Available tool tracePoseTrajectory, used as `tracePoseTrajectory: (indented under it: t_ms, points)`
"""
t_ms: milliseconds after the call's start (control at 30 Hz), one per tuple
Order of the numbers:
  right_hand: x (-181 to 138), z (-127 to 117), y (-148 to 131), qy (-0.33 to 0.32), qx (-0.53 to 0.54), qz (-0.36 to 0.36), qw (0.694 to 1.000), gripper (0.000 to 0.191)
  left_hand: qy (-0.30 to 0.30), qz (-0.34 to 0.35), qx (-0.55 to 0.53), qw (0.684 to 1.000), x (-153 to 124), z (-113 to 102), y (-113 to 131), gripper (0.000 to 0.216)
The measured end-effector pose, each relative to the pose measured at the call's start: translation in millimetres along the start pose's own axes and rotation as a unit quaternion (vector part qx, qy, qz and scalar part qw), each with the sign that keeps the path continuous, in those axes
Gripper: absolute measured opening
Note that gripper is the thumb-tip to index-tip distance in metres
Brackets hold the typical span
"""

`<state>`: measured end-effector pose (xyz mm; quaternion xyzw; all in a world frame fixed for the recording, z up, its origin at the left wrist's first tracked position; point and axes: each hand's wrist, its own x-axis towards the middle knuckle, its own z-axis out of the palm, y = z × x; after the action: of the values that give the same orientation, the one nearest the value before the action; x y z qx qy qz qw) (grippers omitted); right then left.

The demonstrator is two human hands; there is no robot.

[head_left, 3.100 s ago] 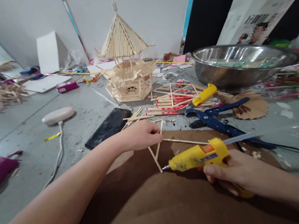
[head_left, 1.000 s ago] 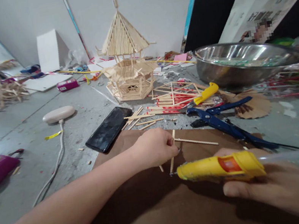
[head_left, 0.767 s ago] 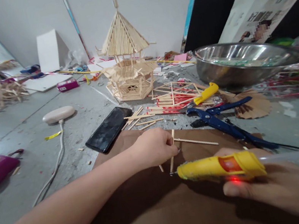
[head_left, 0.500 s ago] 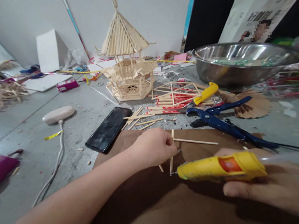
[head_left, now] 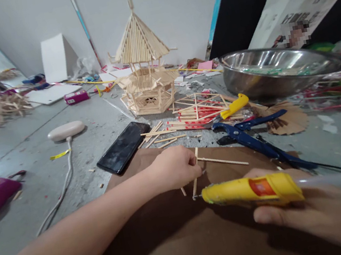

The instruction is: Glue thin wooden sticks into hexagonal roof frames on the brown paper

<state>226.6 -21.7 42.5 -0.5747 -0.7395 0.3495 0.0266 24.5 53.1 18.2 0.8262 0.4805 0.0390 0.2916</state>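
Observation:
My left hand (head_left: 177,168) is closed around a small frame of thin wooden sticks (head_left: 222,161) over a brown sheet (head_left: 164,243). One stick points to the right and others reach toward me; the part inside my fingers is hidden. My right hand (head_left: 290,207) grips a yellow hot glue gun (head_left: 235,193) with a clear glue stick (head_left: 334,180) coming out of its back. The gun's nozzle touches or nearly touches the near end of one stick, where a small blob of glue shows.
Beyond the sheet lie a black phone (head_left: 124,146), loose sticks (head_left: 169,138), blue pliers (head_left: 252,139) and a yellow-handled knife (head_left: 234,106). Farther back stand a stick-built pagoda (head_left: 149,83) and a steel basin (head_left: 248,83). A white cabled device (head_left: 65,130) is at left.
Both hands stay nearly in place. The glue at the stick's near end looks slightly larger, and the nozzle has barely shifted.

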Motion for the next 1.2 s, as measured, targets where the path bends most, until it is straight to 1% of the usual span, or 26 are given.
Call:
tracePoseTrajectory:
  t_ms: [267,367,567,700,867,967,1200]
  points:
    - [3,-1,-1,0.005,0.044,-0.009,0.999,0.029,0.0,0.006,-0.003,1.0,0,1,-1,0.02]
    - [2,0,1,0.014,0.037,-0.005,0.999,0.029,-0.01,0.008,-0.005,1.0,0,1,-1,0.02]
    - [3,-4,13,0.015,0.024,0.008,1.0,0.036,-0.047,0.006,0.004,0.999,0,-2,1,0.024]
    - [3,-7,15,0.012,0.032,0.0,0.999,0.042,-0.067,0.01,0.004,0.998,1,-3,0,0.024]
    - [5,-6,16,0.02,0.034,-0.007,0.999,0.039,-0.069,0.018,0.016,0.997,2,-4,-3,0.026]
    - [6,-6,18,0.011,0.047,0.009,0.999,0.039,-0.072,0.015,0.023,0.997,3,-5,-3,0.027]
    - [10,-7,15,-0.004,0.061,0.006,0.998,0.039,-0.067,0.014,0.051,0.996,3,-7,-3,0.026]
